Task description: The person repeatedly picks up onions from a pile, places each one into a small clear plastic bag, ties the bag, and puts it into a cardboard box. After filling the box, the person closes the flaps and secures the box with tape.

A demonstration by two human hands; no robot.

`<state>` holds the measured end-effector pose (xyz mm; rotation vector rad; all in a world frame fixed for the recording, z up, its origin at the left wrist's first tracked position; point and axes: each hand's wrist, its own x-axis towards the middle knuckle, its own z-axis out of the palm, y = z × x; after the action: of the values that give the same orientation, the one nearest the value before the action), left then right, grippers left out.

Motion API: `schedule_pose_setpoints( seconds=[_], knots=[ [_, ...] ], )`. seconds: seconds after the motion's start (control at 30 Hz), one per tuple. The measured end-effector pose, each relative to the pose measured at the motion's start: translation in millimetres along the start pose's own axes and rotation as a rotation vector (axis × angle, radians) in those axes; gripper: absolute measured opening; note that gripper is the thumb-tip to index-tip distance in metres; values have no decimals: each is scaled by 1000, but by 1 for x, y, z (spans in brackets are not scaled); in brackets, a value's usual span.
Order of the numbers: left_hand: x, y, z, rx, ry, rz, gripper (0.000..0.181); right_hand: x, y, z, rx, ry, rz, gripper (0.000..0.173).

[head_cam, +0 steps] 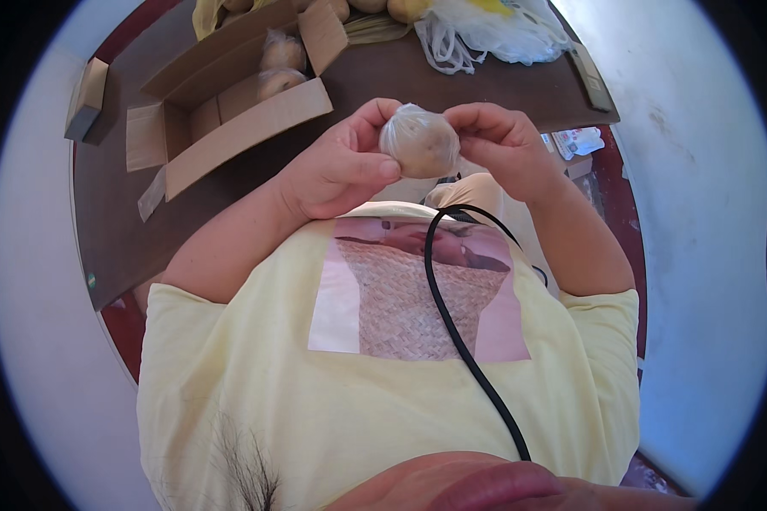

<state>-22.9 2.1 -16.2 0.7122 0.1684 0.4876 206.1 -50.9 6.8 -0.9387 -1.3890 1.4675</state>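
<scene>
A potato [427, 145] wrapped in clear plastic is held up at the near edge of the table, in front of my chest. My left hand [348, 156] grips it from the left, with the thumb below and the fingers behind. At its right side, the thumb and fingertips of my right hand [502, 144] pinch against the wrapped surface. To the left stands an open cardboard box [249, 147], its flaps spread. Two more wrapped potatoes, a nearer one [280, 83] and a farther one [282, 52], sit at the box's right end.
Several unwrapped potatoes [409, 7] lie along the far side of the brown table [383, 70]. White plastic bags [505, 32] are bunched at the far right, near a flat dark object [589, 80]. A small box [86, 99] stands at the left edge. A black cable [447, 306] hangs over my shirt.
</scene>
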Motion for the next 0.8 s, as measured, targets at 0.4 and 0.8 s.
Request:
schedule_pose_setpoints(
  seconds=[0.4, 0.8],
  knots=[
    [-14, 35, 24, 510, 110, 515, 54, 23, -32, 46, 142, 2, -133, 51],
    [-62, 163, -48, 785, 675, 212, 40, 139, -56, 67, -71, -153, -57, 37]
  ],
)
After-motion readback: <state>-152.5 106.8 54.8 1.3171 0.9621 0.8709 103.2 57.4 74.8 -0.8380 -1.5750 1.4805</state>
